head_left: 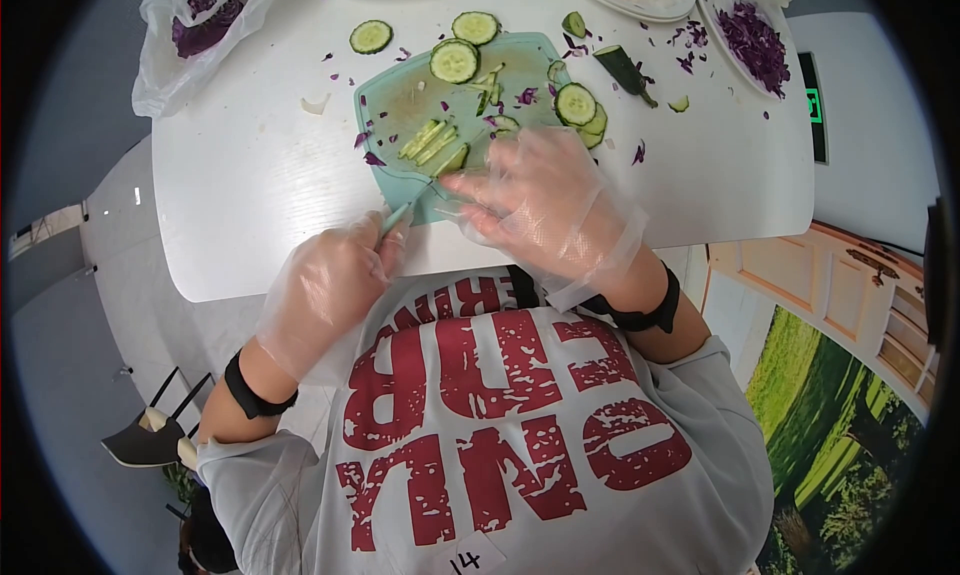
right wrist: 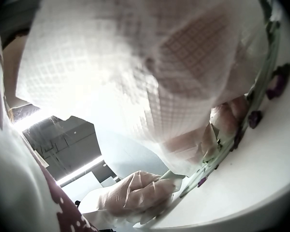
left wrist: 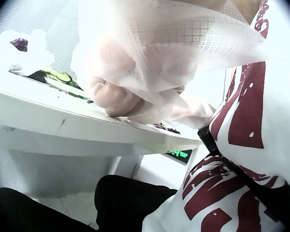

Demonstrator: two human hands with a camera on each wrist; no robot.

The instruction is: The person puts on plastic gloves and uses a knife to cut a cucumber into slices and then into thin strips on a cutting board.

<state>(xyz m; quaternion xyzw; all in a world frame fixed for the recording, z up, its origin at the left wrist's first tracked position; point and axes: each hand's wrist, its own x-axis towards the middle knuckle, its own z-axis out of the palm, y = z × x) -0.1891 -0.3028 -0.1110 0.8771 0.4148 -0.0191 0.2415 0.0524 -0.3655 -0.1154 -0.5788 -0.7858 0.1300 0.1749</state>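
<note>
My gloved left hand (head_left: 332, 277) grips the pale green handle of a small knife (head_left: 396, 216) at the near edge of a mint-green cutting board (head_left: 400, 100). The blade points away and to the right, its tip close to my right fingers. My gloved right hand (head_left: 550, 203) is low over the board's near right part, index finger and thumb reaching left toward the blade; I cannot tell whether they pinch anything. Just beyond the blade lie cut cucumber strips (head_left: 428, 143). Cucumber slices (head_left: 455, 61) overlap the board's far edge, and more slices (head_left: 577, 105) lie at its right edge.
A cucumber end piece (head_left: 622, 70) and purple cabbage shreds are scattered right of the board. A plate of shredded purple cabbage (head_left: 755, 50) and a white plate (head_left: 640, 7) stand at the far right. A plastic bag (head_left: 150, 75) with purple cabbage (head_left: 205, 27) sits far left.
</note>
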